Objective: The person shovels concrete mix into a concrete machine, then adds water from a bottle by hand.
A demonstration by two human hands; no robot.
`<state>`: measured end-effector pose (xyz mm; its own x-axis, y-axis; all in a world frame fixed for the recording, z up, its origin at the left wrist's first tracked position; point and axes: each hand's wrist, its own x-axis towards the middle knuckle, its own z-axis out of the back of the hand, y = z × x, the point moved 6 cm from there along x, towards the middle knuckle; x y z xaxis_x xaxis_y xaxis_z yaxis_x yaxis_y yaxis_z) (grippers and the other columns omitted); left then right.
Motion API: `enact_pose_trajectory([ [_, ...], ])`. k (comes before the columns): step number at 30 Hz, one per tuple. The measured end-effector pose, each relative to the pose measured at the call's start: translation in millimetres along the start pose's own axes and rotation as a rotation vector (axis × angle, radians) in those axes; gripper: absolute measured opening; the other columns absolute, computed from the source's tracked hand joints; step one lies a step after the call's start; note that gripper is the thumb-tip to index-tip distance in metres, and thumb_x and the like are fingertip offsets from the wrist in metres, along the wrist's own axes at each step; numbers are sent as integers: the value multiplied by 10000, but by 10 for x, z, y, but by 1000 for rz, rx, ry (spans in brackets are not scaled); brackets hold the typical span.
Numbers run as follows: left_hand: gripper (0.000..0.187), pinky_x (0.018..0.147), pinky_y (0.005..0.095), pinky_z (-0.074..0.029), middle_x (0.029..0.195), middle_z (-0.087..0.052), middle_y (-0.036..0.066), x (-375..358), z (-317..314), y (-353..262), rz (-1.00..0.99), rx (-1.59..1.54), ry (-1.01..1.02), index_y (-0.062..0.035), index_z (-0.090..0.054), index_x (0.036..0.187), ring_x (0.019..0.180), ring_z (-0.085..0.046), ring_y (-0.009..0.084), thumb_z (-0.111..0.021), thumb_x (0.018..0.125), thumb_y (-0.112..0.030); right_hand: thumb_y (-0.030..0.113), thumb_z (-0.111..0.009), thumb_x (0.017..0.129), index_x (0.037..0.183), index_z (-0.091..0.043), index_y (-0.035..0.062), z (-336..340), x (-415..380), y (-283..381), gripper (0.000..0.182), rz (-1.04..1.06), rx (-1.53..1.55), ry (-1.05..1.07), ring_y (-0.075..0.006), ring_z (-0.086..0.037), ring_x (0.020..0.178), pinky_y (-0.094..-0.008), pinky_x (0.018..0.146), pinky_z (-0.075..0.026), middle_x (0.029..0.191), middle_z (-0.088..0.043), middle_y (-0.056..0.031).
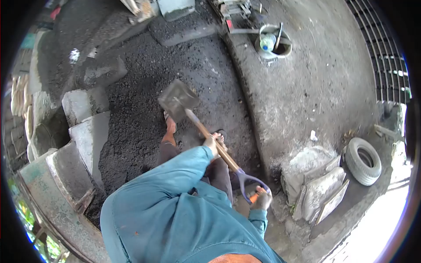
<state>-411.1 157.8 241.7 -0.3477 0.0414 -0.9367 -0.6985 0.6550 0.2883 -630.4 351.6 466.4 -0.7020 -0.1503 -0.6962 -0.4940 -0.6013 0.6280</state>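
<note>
I hold a shovel [226, 158] slantwise in front of my body. My left hand [212, 145] is closed around the middle of its wooden shaft. My right hand [263, 198] is closed on the orange grip of the purple D-shaped handle [246, 179]. The flat grey blade [177, 97] points away from me, near my left foot, over dark ground. It looks slightly blurred, and no heap shows on it. Dark, crumbly, gravel-like material [131, 118] lies to the left of the blade and beyond it.
Broken slabs [90, 140] line the left side. A low ledge edge [245, 96] runs along the right, with a bucket [287, 47] holding a bottle beyond it. Stacked slabs [324, 188] and a tire [363, 161] stand at the right, below a metal grille [381, 44].
</note>
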Motion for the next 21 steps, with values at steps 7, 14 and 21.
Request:
enact_pose_trajectory([
  [7, 230, 774, 570, -507, 656, -511, 65, 764, 276, 1839, 444, 192, -129, -134, -503, 838, 581, -544, 276, -598, 938, -319, -63, -648, 755, 948, -646, 28, 872, -487, 313, 213, 85, -194, -382, -125, -577, 667, -270, 599, -465, 786, -623, -17],
  [14, 272, 522, 472, -437, 646, -471, 68, 1313, 251, -95, 29, 264, -127, -139, -485, 794, 500, -474, 250, -568, 944, -350, -124, -608, 791, 1010, -643, 16, -533, 207, -735, 262, -103, -114, -282, -166, -612, 673, -289, 575, -509, 834, -636, -62],
  [21, 336, 518, 406, -461, 623, -485, 15, 768, 48, -3635, -389, 404, -111, -162, -475, 844, 509, -481, 195, -539, 988, -458, 89, -724, 860, 996, -597, 26, -3642, -510, -684, 196, -99, 272, 563, -150, -604, 590, -303, 549, -526, 761, -607, -24],
])
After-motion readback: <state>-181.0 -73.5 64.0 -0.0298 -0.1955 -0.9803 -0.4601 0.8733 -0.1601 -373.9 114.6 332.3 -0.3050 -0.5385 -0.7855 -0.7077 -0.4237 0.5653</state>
